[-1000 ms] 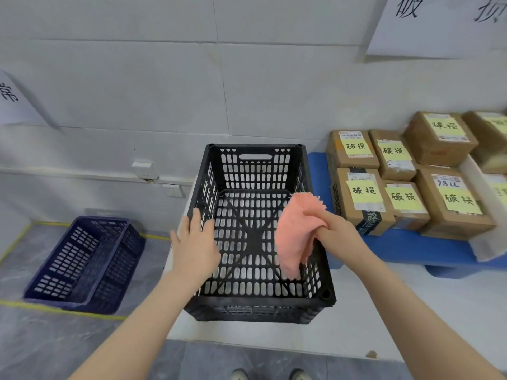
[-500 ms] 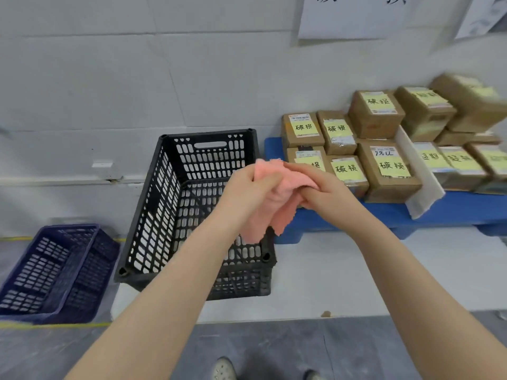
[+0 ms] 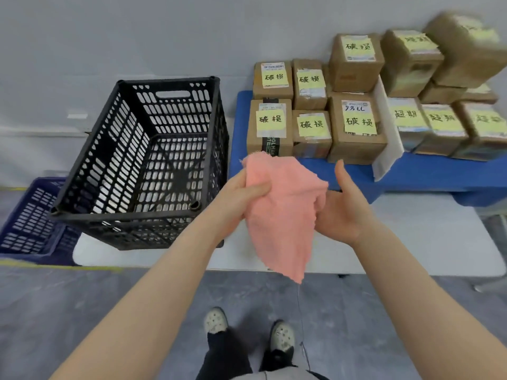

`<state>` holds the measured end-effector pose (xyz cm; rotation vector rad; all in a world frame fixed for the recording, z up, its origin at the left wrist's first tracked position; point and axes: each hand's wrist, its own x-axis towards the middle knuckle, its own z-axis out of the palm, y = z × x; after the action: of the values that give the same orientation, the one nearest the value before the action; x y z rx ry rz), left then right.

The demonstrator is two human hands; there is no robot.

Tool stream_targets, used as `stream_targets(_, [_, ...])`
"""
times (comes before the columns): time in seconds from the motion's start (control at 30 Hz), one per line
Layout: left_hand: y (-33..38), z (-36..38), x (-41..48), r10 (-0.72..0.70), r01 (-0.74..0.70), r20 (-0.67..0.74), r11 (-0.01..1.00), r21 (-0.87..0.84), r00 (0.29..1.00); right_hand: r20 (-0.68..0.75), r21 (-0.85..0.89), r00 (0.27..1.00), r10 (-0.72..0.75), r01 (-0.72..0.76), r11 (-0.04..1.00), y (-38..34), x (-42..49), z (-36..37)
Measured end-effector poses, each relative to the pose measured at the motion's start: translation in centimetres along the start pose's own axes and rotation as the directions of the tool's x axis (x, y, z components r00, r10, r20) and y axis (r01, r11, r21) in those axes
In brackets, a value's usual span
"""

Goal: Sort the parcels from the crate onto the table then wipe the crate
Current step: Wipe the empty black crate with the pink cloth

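left hand [image 3: 244, 194] grips cloth [image 3: 282, 215] top; right hand [image 3: 345, 212] loose, holding nothing. Cloth's light, limp; I'd bunch it before wiping crate [image 3: 175, 116] at 10 o'clock.

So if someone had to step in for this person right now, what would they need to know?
Left hand: grips the pink cloth, which hangs down over the table's edge.
Right hand: open, palm up at the cloth's side.
Crate: on the table, left end, no parcels inside.
Parcels: stacked on the blue board, in labelled groups.
Done: sorting, it seems.
Left: wiping the crate; this picture cannot show whether that is finished.
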<state>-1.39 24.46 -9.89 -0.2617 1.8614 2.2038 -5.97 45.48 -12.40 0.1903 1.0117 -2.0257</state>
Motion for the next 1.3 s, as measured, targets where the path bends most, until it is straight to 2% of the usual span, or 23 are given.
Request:
stream_targets(0.07, [-0.9, -0.2, 0.5, -0.015, 0.014, -0.016, 1.0, -0.023, 1.0, -0.146, -0.182, 0.981, -0.13, 0.102, 0.978, -1.2, 0.9, 0.0])
stream_targets(0.13, [-1.1, 0.0, 1.2, -0.015, 0.011, -0.057, 0.997, -0.072, 0.998, -0.239, -0.303, 0.928, -0.285, 0.208, 0.93, -2.2, 2.0, -0.6])
stream_targets(0.23, [-1.0, 0.3, 2.4, -0.037, 0.017, -0.157, 0.992, -0.128, 0.987, -0.233, -0.477, 0.881, -0.413, 0.267, 0.837, -3.1, 2.6, -0.9])
stream_targets(0.33, [-1.1, 0.9, 3.2, -0.046, 0.035, -0.247, 0.998, -0.049, 0.968, -0.184, -0.532, 0.904, -0.385, 0.237, 0.813, -3.1, 2.8, -0.9])
stream_targets(0.43, [-2.0, 1.1, 3.4, 0.032, -0.009, -0.219, 0.994, 0.109, 0.975, -0.233, -0.568, 0.927, -0.293, 0.115, 0.815, -2.3, 3.0, -1.1])
stream_targets(0.5, [-2.9, 1.0, 3.5, 0.02, -0.004, -0.186, 0.996, 0.088, 0.982, -0.257, -0.632, 0.908, -0.329, 0.1, 0.769, -1.8, 3.0, -1.4])
stream_targets(0.63, [-4.7, 0.6, 3.5, -0.034, 0.024, -0.126, 0.997, -0.08, 0.991, -0.228, -0.706, 0.89, -0.396, 0.129, 0.697, -1.2, 2.6, -2.4])
stream_targets(0.73, [-5.2, 0.7, 3.4, -0.048, 0.022, -0.14, 0.982, -0.187, 0.989, -0.196, -0.745, 0.887, -0.418, 0.143, 0.652, -0.4, 2.2, -2.7])
stream_targets(0.83, [-5.5, 1.0, 3.5, -0.008, 0.009, -0.251, 1.0, 0.004, 0.968, -0.241, -0.752, 0.851, -0.467, 0.141, 0.644, 0.3, 2.3, -2.4])
stream_targets(0.97, [-5.2, 0.9, 3.8, 0.094, -0.049, -0.293, 0.987, 0.155, 0.951, -0.223, -0.769, 0.847, -0.483, 0.152, 0.621, 0.1, 3.0, -2.2])
stream_targets(1.03, [-4.4, 0.6, 3.7, 0.121, -0.083, -0.315, 0.988, 0.133, 0.941, -0.216, -0.776, 0.819, -0.532, 0.187, 0.603, -0.5, 3.2, -2.0])
stream_targets(1.13, [-3.5, 0.6, 3.6, 0.149, -0.141, -0.283, 0.989, 0.046, 0.947, -0.172, -0.844, 0.782, -0.599, 0.197, 0.5, -1.4, 3.4, -1.9])
stream_targets(1.17, [-3.3, 0.6, 3.6, 0.155, -0.152, -0.263, 0.988, 0.033, 0.952, -0.185, -0.841, 0.792, -0.582, 0.179, 0.511, -1.6, 3.5, -1.9])
stream_targets(1.3, [-2.8, 0.5, 3.7, 0.181, -0.179, -0.2, 0.983, 0.026, 0.963, -0.337, -0.739, 0.846, -0.413, 0.034, 0.673, -2.4, 3.9, -0.8])
